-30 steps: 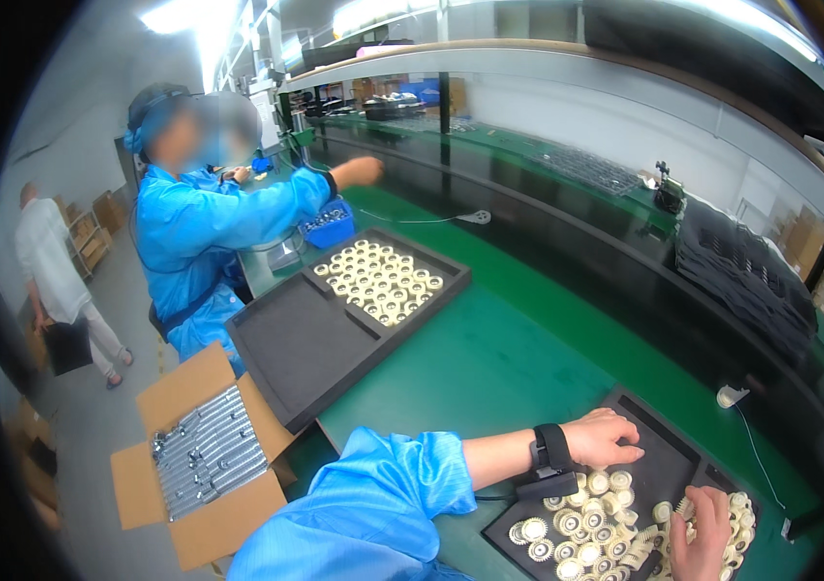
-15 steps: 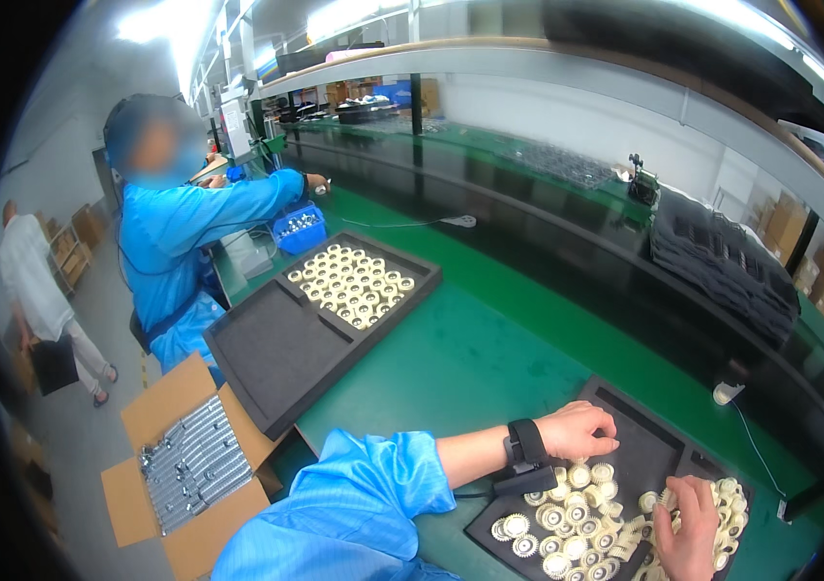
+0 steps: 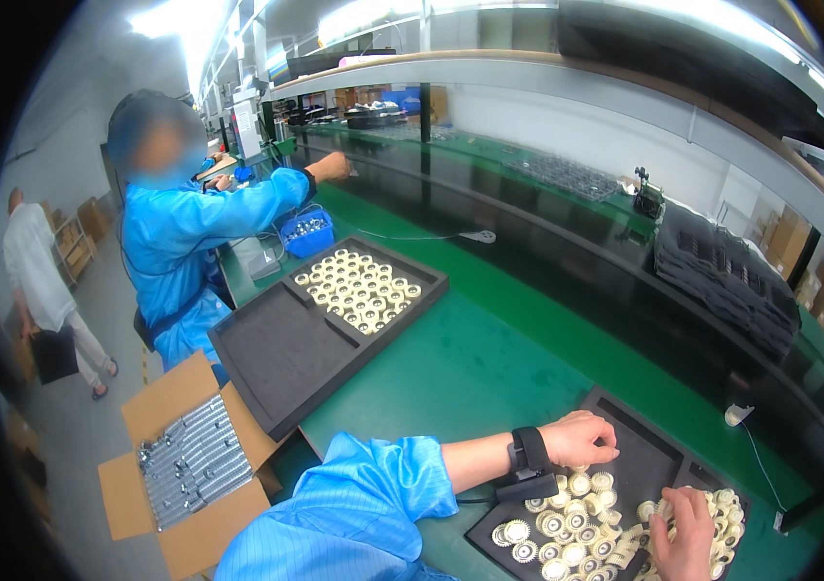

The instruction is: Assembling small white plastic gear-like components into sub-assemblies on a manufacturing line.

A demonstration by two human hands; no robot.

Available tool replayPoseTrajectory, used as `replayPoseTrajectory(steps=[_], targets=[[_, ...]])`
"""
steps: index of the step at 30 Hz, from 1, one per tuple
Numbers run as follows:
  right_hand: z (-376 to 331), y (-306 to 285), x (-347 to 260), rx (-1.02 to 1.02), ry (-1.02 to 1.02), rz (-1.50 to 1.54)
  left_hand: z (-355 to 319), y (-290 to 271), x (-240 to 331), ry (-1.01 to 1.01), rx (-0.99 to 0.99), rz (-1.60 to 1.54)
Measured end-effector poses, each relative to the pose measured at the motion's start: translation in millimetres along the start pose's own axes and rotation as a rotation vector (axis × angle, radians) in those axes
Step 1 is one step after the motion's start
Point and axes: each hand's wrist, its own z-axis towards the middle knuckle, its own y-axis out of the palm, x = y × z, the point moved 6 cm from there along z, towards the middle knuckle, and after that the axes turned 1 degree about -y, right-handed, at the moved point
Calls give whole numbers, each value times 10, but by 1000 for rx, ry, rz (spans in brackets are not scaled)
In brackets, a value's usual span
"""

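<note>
A black foam tray (image 3: 640,443) lies at the lower right, with many cream plastic gears (image 3: 575,528) heaped in its compartments. My left hand (image 3: 581,439) is over the tray's far left part, its fingers curled in and the thumb against them. Whatever it may hold is hidden. A dark band and a small black box are strapped at that wrist. My right hand (image 3: 685,535) reaches down among the gears at the tray's right side. Its thumb and bent fingers are apart, with gears showing just beside the fingertips.
Another black tray (image 3: 267,373) holds rows of cream gears with dark centres. An open carton (image 3: 155,387) of metal shafts (image 3: 197,465) stands at lower left. A co-worker in blue (image 3: 170,232) sits beyond, by a blue bin (image 3: 307,232) of metal parts. A dark conveyor (image 3: 528,232) runs behind the green table.
The co-worker's outstretched hand has lifted and moved right, away from the blue bin. My hands have hardly shifted; the whole view has tilted slightly.
</note>
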Motion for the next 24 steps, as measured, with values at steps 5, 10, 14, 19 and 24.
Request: replayPoseTrajectory(steps=[5, 10, 14, 19, 24], targets=[[-2, 5, 5, 3, -24, 7, 4, -8, 13, 11, -4, 1], [-4, 20, -2, 27, -55, -16, -7, -16, 30, -14, -16, 7], [-3, 15, -21, 18, -84, -20, -2, -1, 29, -30, -33, -1], [5, 15, -59, 21, -96, -9, -10, -9, 19, -24, -34, -1], [-6, 24, -54, 20, -92, -1, -13, -8, 18, -30, -25, 0]])
